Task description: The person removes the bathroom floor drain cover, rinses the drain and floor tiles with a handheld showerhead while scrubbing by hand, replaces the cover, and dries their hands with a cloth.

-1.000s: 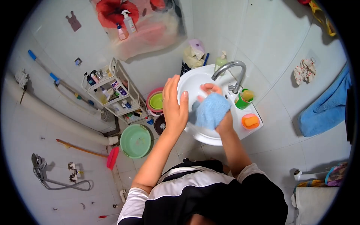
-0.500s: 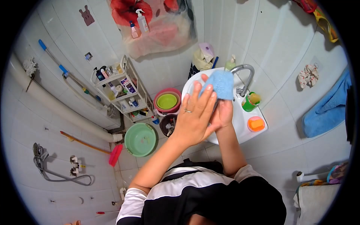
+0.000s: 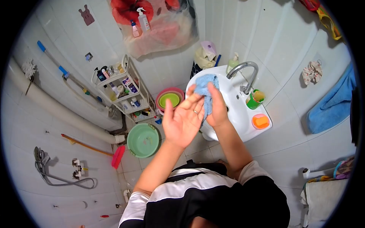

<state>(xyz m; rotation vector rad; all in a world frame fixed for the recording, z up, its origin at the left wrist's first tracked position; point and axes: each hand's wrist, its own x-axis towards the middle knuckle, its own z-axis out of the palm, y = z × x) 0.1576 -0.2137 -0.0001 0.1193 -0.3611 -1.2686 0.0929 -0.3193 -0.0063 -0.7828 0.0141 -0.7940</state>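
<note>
A crumpled light-blue cloth [image 3: 206, 84] is held over the left side of the white washbasin [image 3: 237, 127]. My right hand [image 3: 217, 108] grips it, with part of the cloth hanging down between the two hands. My left hand [image 3: 182, 122] is turned palm up with its thumb apart and fingers stretched out, wearing a ring. Its fingertips meet the cloth, which partly hides them. Beyond the cloth rises the curved chrome faucet [image 3: 247, 72].
On the basin's edge stand a soap pump bottle [image 3: 232, 64], a green cup [image 3: 254, 99] and an orange sponge-like block [image 3: 261, 121] in a pink dish. A green tub [image 3: 143, 140] and a shelf rack [image 3: 125, 89] are to the left. A blue towel [image 3: 330, 104] hangs at right.
The cloth, earlier spread flat against my right hand, is now bunched up. My left hand has turned from palm down over it to palm up and moved left and down.
</note>
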